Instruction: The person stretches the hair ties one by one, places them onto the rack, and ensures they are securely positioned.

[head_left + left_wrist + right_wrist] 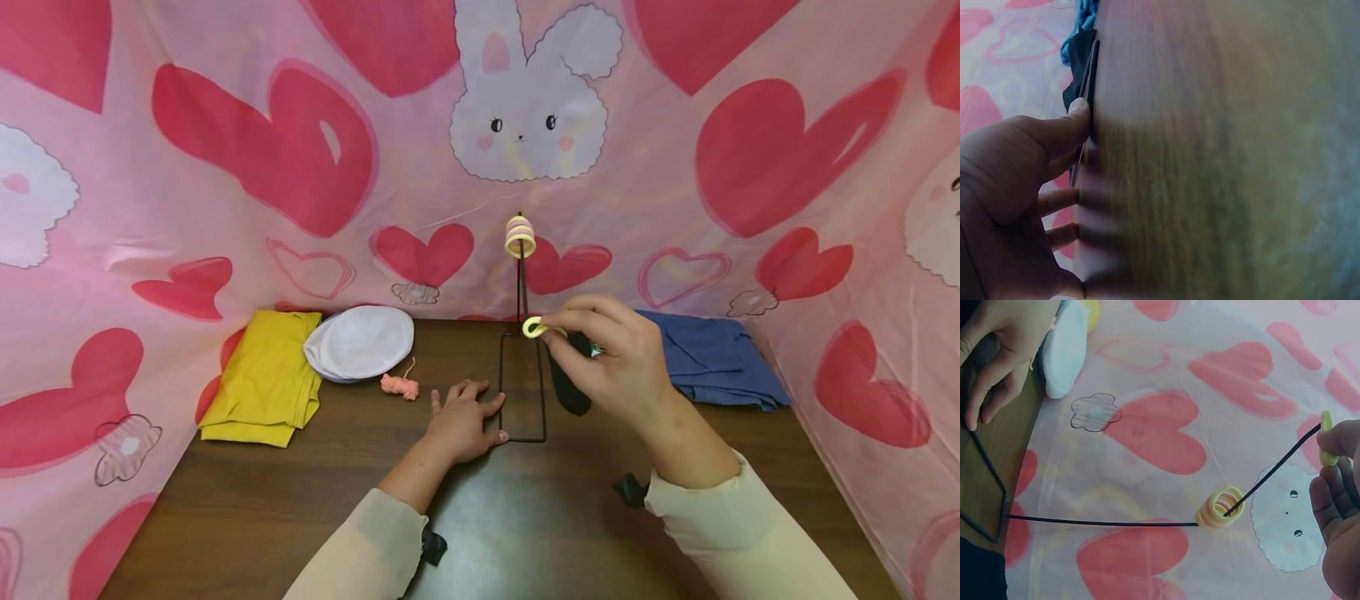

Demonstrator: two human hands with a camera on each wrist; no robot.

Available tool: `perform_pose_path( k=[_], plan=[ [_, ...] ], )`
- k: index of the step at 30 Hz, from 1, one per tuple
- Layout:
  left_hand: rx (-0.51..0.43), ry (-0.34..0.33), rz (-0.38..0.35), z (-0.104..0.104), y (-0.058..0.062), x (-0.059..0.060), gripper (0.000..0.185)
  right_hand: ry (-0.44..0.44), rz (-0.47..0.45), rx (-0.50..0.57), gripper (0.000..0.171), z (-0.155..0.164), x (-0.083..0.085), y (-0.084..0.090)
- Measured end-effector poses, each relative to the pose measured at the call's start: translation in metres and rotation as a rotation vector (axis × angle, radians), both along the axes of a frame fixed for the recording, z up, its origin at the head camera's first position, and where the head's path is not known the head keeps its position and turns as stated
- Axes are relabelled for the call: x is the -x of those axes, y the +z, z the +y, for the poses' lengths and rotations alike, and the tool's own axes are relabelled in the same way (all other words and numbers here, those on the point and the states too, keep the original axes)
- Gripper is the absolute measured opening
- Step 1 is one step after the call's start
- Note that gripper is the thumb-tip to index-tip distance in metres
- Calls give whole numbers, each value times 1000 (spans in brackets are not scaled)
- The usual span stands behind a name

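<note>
In the head view my right hand [618,354] pinches a yellow hair tie [533,327] between thumb and fingers, beside the free end of the arm of a black wire stand [543,400]. The right wrist view has this hair tie [1327,440] right at the arm's tip. Several yellow and pink hair ties [520,237] hang together at the stand's upper bend. My left hand [465,423] lies low on the table with fingers spread, thumb and index fingertips against the left side of the stand's base. The left wrist view shows its thumb [1066,132] at the wire.
Left of the stand lie a folded yellow cloth [262,375], a round white fabric item [363,343] and a pink yarn bundle [400,386]. A black item [568,387] and a folded blue cloth [720,362] are on the right. Pink heart-printed sheeting [420,192] surrounds the wooden table [517,517].
</note>
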State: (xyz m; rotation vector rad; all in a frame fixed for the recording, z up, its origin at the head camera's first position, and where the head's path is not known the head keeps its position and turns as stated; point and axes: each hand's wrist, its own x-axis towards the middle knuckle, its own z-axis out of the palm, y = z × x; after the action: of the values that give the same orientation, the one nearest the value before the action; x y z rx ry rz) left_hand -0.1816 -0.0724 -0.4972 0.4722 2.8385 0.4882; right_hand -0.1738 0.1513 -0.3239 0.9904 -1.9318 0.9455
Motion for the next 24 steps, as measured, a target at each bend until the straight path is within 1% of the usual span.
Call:
perform_pose_path(
  k=[5, 9, 11, 18, 24],
  plan=[
    [6, -1, 2, -1, -2, 1, 68, -4, 11, -22, 20, -3, 6, 2],
    [10, -3, 3, -1, -3, 1, 69, -15, 15, -34, 21, -3, 15, 0],
    [12, -2, 2, -1, -3, 1, 69, -18, 2, -33, 22, -3, 20, -1],
    [7, 3, -7, 0, -1, -1, 69, -31, -94, -18, 20, -3, 38, -7],
    [10, 1, -9, 0, 0, 0, 69, -55, -89, -31, 19, -4, 60, -10]
  ],
)
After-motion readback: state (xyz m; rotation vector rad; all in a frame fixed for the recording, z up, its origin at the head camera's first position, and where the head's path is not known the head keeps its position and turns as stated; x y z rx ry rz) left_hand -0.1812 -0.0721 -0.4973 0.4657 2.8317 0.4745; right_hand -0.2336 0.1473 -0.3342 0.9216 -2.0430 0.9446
